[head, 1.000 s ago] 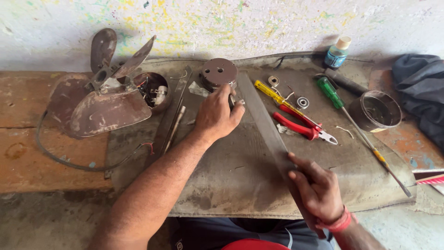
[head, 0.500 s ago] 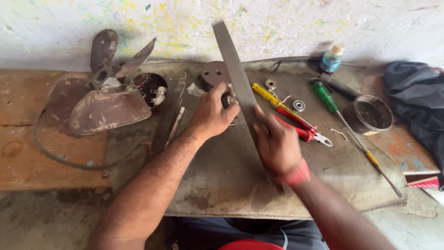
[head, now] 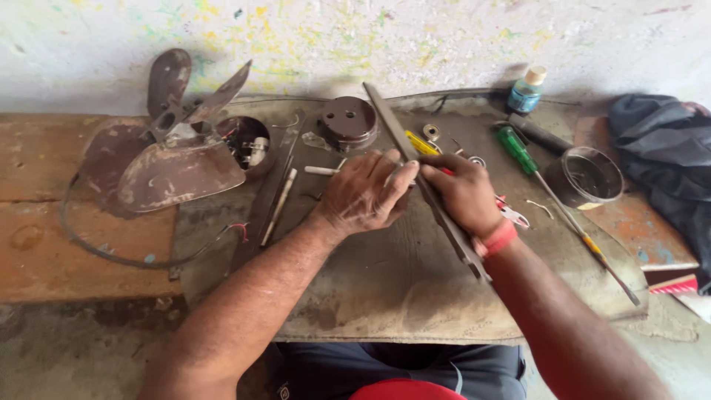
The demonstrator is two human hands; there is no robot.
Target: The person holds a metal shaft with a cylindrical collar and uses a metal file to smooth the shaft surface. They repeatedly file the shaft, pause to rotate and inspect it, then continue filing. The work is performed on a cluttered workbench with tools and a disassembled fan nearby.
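My right hand (head: 465, 191) grips a long flat metal file (head: 388, 122) that runs slanted from near the round brown metal cap (head: 348, 120) down to my wrist. My left hand (head: 361, 194) rests on the grey cloth mat (head: 385, 289) beside it, fingertips touching the file's middle. Whatever lies under the left fingers is hidden. A red band sits on my right wrist.
A rusty fan with blades (head: 174, 141) and a cable lies at the left. A green-handled screwdriver (head: 518, 148), a yellow-handled tool (head: 421, 142), red pliers (head: 511, 213), a round tin (head: 589, 176), a small blue bottle (head: 527, 90) and a dark cloth (head: 663, 148) lie at the right.
The file has swung down from pointing up at the wall to lying low across the mat. My right hand moved up beside the left, which shifted slightly toward me.
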